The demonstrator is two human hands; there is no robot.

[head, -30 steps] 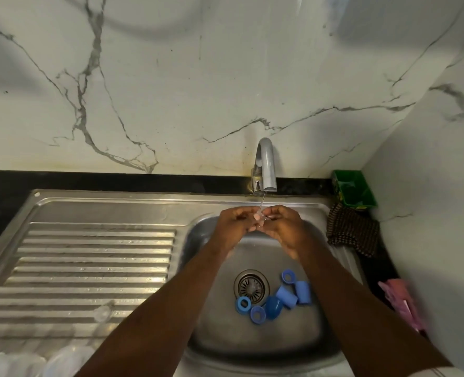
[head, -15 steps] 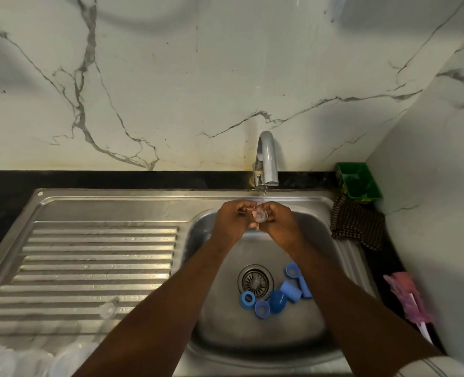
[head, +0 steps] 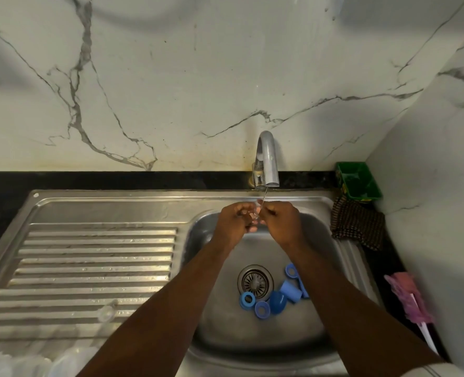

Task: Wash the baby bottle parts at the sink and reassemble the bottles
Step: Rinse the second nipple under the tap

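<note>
Clear bottle parts (head: pixel 21 363), blurred, are being kept on the near left of the drainboard (head: pixel 97 257). Blue rings and caps (head: pixel 275 299) are being left clustered beside the drain (head: pixel 255 281) in the sink basin (head: pixel 225 336). Farther in, a small clear part (head: pixel 254 220) is being pinched between the curled fingers of the left hand (head: pixel 232 225) and the right hand (head: pixel 282 223) under the thin stream from the tap (head: pixel 267 159). At the far right, print on the green tub (head: pixel 358 180) is being shown too small to read.

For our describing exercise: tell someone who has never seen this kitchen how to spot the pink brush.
Start at the steel sink and move to the black counter on its right. Past the green tray in the corner and the dark checked cloth, nearest the viewer, lies the brush. It alone is pink, with a fluffy head and thin white handle.
</note>
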